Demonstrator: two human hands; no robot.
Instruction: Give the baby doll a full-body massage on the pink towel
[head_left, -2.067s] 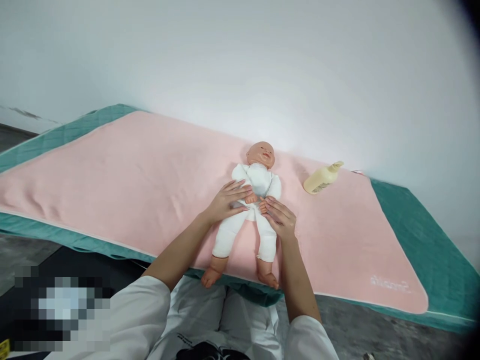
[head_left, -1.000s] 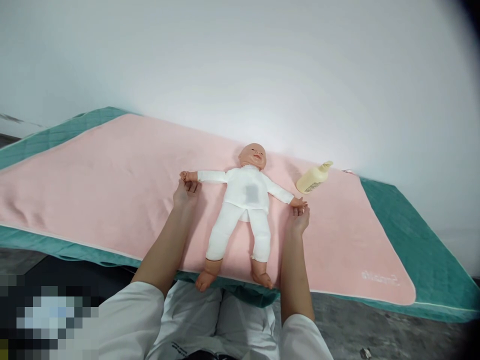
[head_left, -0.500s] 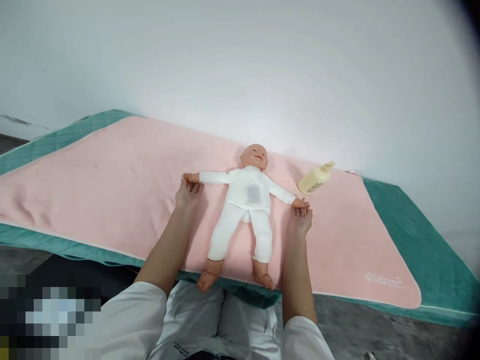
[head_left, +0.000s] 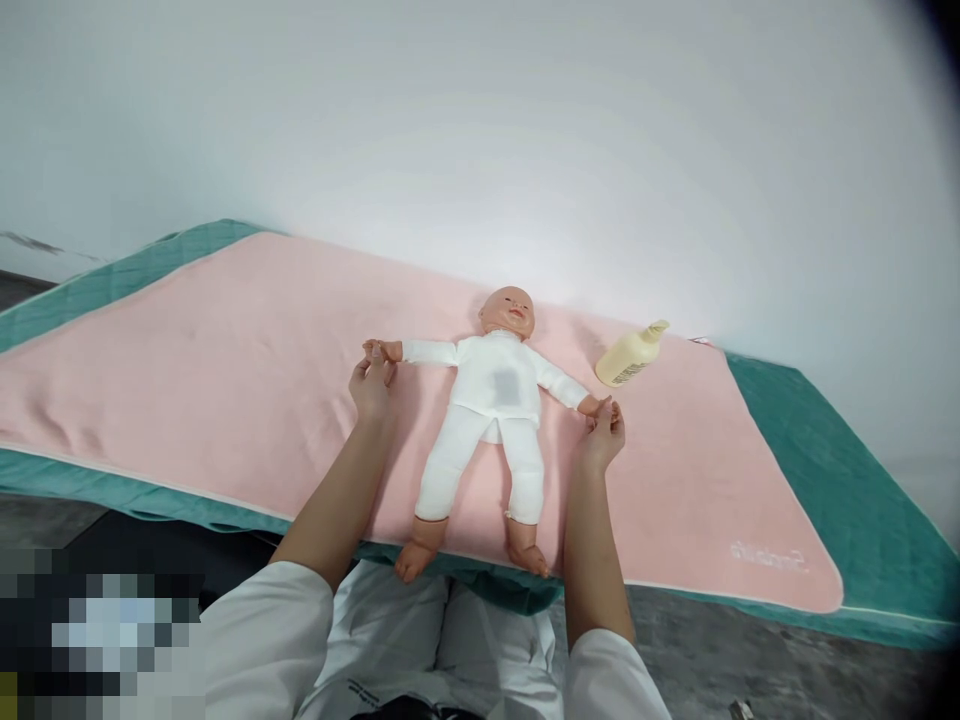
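Note:
A baby doll (head_left: 501,375) in a white long-sleeved top and white trousers lies on its back on a pink mat (head_left: 225,370), arms spread out to both sides. At the doll's hand on the left of the picture, my left hand (head_left: 372,388) is closed, thumb on top and fingers below. My right hand (head_left: 604,438) pinches the doll's other hand the same way. Both of the doll's bare feet reach the mat's near edge. A grey patch marks the front of its top.
Beyond my right hand, a pale yellow pump bottle (head_left: 628,358) lies tilted on the mat. Beneath the mat is a green quilted cover (head_left: 817,460), showing at both ends. A white wall (head_left: 480,140) rises along the far side.
My thumbs have come down over the doll's hands, where before my fingers lay open beneath them. The doll's body and the bottle stay in place.

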